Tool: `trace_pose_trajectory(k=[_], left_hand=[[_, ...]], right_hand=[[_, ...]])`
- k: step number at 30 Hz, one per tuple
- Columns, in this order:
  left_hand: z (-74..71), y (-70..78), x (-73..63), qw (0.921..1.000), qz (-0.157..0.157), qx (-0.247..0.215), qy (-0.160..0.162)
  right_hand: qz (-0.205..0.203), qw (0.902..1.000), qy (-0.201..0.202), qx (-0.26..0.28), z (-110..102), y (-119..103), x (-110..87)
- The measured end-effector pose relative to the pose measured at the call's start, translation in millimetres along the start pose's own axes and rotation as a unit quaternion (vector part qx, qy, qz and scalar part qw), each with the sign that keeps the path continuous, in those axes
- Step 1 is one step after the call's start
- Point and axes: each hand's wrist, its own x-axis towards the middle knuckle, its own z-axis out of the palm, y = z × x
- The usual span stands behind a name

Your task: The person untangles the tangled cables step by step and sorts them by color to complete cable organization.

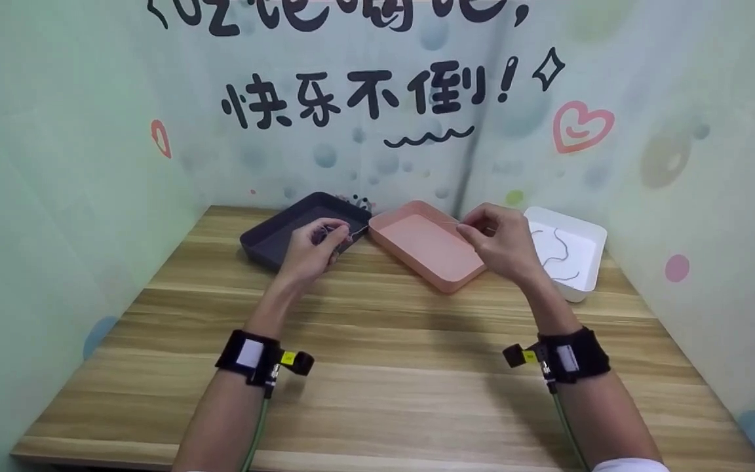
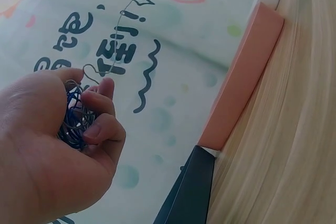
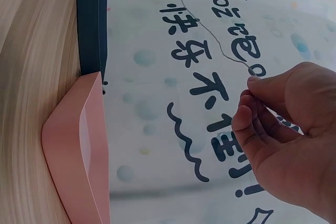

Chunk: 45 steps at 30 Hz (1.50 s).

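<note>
My left hand (image 1: pixel 312 254) cups a tangled bundle of thin grey and blue strands (image 2: pixel 77 119) in its curled fingers, raised in front of the dark tray. From that bundle a single grey strand (image 3: pixel 216 39) runs across to my right hand (image 1: pixel 503 244). There the thumb and forefinger pinch it, above the right side of the pink tray. The strand spans the gap between both hands with slight kinks. Whether it is wire or string I cannot tell. The right palm hides the strand's far end.
Along the back stand a dark tray (image 1: pixel 271 240), a pink tray (image 1: pixel 410 239) and a white tray (image 1: pixel 586 262). Several short wavy grey strands (image 1: pixel 565 246) lie in the white one. Printed cloth walls (image 1: pixel 351 164) enclose the wooden table (image 1: pixel 384 393).
</note>
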Motion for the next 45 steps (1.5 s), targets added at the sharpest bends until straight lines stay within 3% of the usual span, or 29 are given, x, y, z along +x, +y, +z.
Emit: trace_pose_trajectory(k=[9,18,33,37,40,45], left_hand=[[2.2,1.8,-1.6,0.9997,0.002,-0.001,-0.023],[1.5,-3.4,-0.4,0.9967,0.033,0.066,0.032],[-0.1,1.4,0.0,0.9865,0.095,0.068,0.115],[-1.4,2.1,1.2,0.9846,0.11,0.057,0.123],[-3.9,2.9,2.6,0.9842,0.114,0.058,0.122],[-4.9,2.0,2.6,0.9863,0.096,0.043,0.127]], right_hand=[[-0.008,1.0,0.001,-0.006,-5,0,1.9],[0.015,0.9966,-0.002,-0.081,-15,13,0.1],[0.065,0.9911,0.009,-0.116,-24,33,4.0],[0.094,0.9924,-0.002,-0.08,-24,30,5.0],[0.119,0.9924,-0.026,-0.019,-25,25,5.7],[0.165,0.9769,-0.097,0.095,-30,18,3.4]])
